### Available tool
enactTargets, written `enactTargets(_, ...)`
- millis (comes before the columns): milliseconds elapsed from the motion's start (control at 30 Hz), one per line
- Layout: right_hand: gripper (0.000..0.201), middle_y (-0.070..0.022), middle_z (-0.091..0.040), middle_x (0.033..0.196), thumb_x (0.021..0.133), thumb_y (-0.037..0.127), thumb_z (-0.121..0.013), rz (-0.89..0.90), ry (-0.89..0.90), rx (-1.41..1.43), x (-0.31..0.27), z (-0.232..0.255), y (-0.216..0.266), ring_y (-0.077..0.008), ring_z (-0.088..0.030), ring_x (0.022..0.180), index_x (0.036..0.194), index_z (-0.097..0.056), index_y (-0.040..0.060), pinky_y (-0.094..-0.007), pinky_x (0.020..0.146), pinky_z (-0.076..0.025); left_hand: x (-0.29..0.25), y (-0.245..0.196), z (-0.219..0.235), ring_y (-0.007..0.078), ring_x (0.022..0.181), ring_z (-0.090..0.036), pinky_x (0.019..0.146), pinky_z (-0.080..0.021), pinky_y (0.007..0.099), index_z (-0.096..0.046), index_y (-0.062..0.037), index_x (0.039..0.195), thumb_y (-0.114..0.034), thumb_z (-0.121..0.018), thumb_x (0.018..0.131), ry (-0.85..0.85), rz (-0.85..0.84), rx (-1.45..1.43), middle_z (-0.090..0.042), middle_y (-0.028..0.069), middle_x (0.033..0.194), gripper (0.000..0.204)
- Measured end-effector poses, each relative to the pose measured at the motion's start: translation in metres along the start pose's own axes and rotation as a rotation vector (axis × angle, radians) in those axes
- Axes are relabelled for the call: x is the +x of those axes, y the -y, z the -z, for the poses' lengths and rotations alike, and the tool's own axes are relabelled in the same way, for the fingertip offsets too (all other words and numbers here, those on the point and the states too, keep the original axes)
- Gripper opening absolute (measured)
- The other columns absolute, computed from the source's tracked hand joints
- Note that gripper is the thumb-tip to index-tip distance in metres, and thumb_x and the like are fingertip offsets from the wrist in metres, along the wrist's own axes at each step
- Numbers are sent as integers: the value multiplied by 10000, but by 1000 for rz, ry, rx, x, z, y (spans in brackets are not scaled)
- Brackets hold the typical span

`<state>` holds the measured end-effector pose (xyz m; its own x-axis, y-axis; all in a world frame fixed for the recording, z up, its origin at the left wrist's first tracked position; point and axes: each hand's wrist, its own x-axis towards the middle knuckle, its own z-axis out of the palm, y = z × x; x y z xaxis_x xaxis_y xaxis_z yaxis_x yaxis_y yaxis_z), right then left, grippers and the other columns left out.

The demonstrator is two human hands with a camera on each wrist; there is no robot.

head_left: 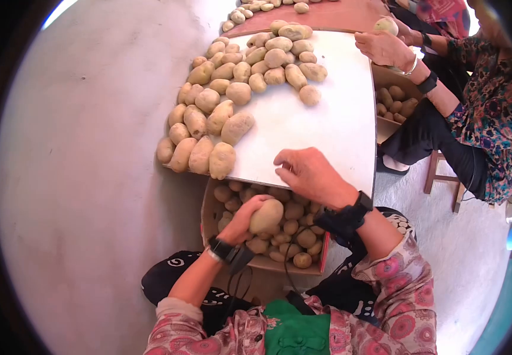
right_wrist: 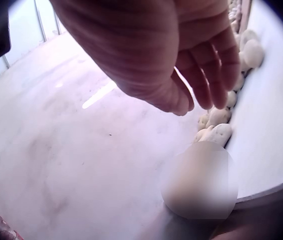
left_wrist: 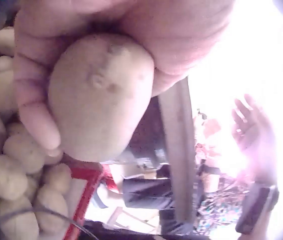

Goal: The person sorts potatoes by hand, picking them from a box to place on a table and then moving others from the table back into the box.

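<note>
Covered or blurred
A potato [head_left: 268, 216] hides part of the left hand [head_left: 243, 223]; the desk [head_left: 315, 127] covers the far side of the box [head_left: 210, 220]; the right-wrist view's round patch [right_wrist: 199, 180] is unreadably blurred.

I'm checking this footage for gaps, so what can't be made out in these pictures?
Head view: bottom of the box, hidden by heaped potatoes.
Head view: far potatoes, some cut off by the top edge.
Left wrist view: palm side of held potato, hidden by itself.
Right wrist view: pale round patch, too blurred to identify.
</note>
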<state>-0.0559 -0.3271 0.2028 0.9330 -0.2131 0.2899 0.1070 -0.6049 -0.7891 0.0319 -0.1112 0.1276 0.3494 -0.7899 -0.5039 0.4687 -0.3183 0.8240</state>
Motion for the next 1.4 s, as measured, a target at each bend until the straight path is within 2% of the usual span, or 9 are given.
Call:
enactTargets(133,304,-171,-649,676,820,226,-656,-71,82,80,-2,-19,18,-306,-644,607,995,-574,-8,-356,609,-516,-41,-37,-27,206,1085,-545,912,-476,362,-321,-72,1370,-207,-382,954,-133,-419,-382,-484,124,1261,442)
enactTargets(333,659,-252,-625,1023,767,279,-712,-88,199,542,11,-48,45,-314,-661,859,1272,-393,2,-390,759,-522,-46,-75,-27,232,1239,-419,1043,-365,399,-176,-101,1434,-83,-435,945,-202,-767,-326,-378,135,1357,554)
enactTargets(533,728,-217,-618,1076,751,220,-733,-5,40,378,28,-71,43,-294,-639,927,1349,-359,37,-364,810,-505,-34,-78,-3,224,1253,-375,1049,-337,357,-161,-107,1442,-29,-487,908,-135,-742,-338,-361,101,1345,630)
enactTargets(633,729,-176,-609,1060,727,180,-757,-92,-61,407,41,-58,30,-228,-616,922,1336,-382,40,-334,779,-503,-26,-87,20,227,1263,-357,1042,-338,353,-163,-99,1443,-41,-501,897,-159,-904,-165,-366,107,1325,644)
enactTargets(833,629,-155,-594,1088,715,125,-747,-95,-317,277,80,-34,-38,-226,-596,974,1251,-432,26,-323,803,-492,-30,-87,85,162,950,-576,815,-488,304,-325,-100,1342,-96,-485,910,-532,-671,-407,-537,71,1111,460)
enactTargets(967,615,-220,-550,1144,672,34,-699,-119,-217,-213,117,-22,-9,-383,-532,1082,1232,-445,55,-383,946,-424,-29,-88,99,151,896,-591,765,-493,294,-390,-101,1282,-118,-491,914,-529,-615,-649,-574,73,1075,382)
enactTargets(1133,588,-193,-523,1152,666,-33,-638,56,-157,-429,158,-29,-44,-379,-486,1130,1219,-470,78,-409,966,-407,-49,-96,97,143,899,-585,763,-485,283,-397,-104,1293,-110,-495,914,-580,-697,-623,-562,72,1089,392)
enactTargets(1233,544,-205,-529,1168,658,-74,-597,-63,37,-431,170,-46,-56,-383,-482,1145,1172,-489,69,-410,988,-397,-51,-98,100,131,877,-585,748,-483,273,-387,-93,1298,-88,-502,905,-555,-697,-654,-560,71,1089,410)
enactTargets(1400,526,-165,-590,1100,708,-27,-574,-79,17,-349,170,-46,-72,-324,-560,1076,1217,-497,83,-362,945,-438,-52,-98,102,124,869,-587,739,-486,266,-389,-95,1293,-85,-501,906,-542,-675,-629,-569,71,1082,404)
